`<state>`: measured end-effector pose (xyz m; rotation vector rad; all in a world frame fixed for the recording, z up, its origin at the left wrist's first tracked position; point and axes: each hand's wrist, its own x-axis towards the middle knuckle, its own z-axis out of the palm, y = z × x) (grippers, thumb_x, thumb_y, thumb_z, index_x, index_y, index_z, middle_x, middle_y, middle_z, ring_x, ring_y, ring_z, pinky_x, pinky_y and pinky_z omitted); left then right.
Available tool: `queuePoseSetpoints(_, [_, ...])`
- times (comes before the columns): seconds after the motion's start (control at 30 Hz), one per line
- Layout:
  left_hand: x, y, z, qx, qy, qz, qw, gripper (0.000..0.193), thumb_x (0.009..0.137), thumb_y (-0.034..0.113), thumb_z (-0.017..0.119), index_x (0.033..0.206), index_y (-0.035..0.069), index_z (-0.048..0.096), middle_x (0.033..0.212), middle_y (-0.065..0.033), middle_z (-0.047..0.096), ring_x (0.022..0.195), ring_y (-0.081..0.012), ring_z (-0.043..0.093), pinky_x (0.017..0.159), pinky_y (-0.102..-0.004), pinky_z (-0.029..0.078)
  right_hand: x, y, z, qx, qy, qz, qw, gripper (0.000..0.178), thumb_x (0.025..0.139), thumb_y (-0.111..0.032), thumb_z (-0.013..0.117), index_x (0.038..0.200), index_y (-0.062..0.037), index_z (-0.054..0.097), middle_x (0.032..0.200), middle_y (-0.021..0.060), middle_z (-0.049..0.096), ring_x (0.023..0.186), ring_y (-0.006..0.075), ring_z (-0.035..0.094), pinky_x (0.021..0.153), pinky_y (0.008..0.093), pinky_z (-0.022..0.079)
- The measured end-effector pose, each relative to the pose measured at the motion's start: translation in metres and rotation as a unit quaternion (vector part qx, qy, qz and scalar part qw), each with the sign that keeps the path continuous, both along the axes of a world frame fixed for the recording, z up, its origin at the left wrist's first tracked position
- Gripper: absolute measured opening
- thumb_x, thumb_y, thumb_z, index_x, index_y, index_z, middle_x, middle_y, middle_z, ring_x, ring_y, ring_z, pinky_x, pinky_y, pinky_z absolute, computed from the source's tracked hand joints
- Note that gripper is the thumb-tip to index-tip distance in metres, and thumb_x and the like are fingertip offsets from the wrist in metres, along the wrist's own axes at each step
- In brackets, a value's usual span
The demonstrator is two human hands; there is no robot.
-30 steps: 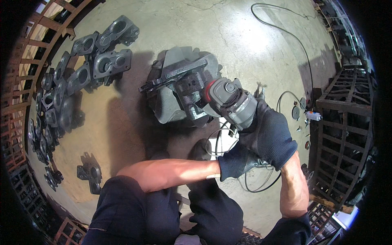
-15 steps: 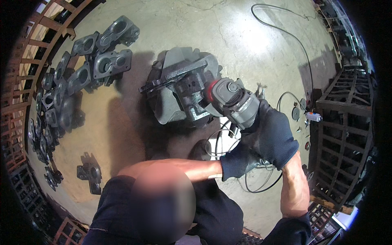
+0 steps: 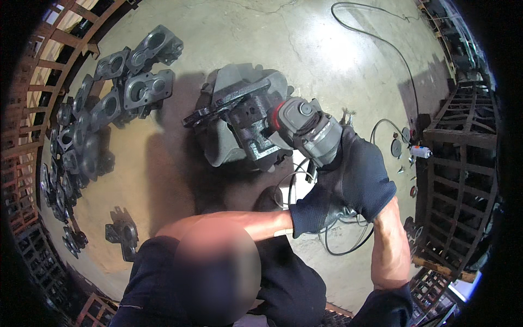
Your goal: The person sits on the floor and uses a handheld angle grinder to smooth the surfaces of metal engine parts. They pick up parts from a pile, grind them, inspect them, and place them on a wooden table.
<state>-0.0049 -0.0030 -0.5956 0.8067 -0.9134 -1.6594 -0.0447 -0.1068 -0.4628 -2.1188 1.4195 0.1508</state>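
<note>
You seem to be grinding: your right hand clamps the angle grinder beside the dark casting, well inside the floor's side edges. Your left hand reaches beneath, its grip hidden. Next probably calls for steady disc control.

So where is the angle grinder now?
In the head view, the angle grinder is just right of centre, held by the left hand and right hand, its head beside the dark metal casting.

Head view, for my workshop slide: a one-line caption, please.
Gloved left hand and right hand hold an angle grinder at a dark metal casting, more castings at left.
</note>
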Motion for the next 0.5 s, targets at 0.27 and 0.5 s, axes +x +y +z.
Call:
queuePoseSetpoints(0.27, [-0.008,0.005,0.003,0.028,0.045,-0.010,0.999,0.053,0.087,0.009,0.079,0.131,-0.002,0.053,0.129,-0.0121,0.061,0.119,-0.0191,0.057,0.105,-0.0346,0.046,-0.006,0.001,-0.003,0.008,0.012,-0.021,1.000,0.059,0.065,-0.015,0.082,0.117,0.0050,0.064,0.090,0.0247,0.073,0.088,0.0360,0.075,0.078,0.0389,0.059])
queuePoseSetpoints(0.5, [0.008,0.000,0.010,0.052,0.035,-0.065,0.996,0.063,0.089,0.010,0.077,0.140,-0.002,0.043,0.139,-0.0131,0.054,0.129,-0.0207,0.051,0.112,-0.0350,0.042,-0.002,0.000,-0.005,0.000,0.004,-0.002,1.000,0.055,0.065,-0.016,0.082,0.113,0.0044,0.064,0.088,0.0265,0.072,0.087,0.0397,0.074,0.076,0.0405,0.058])
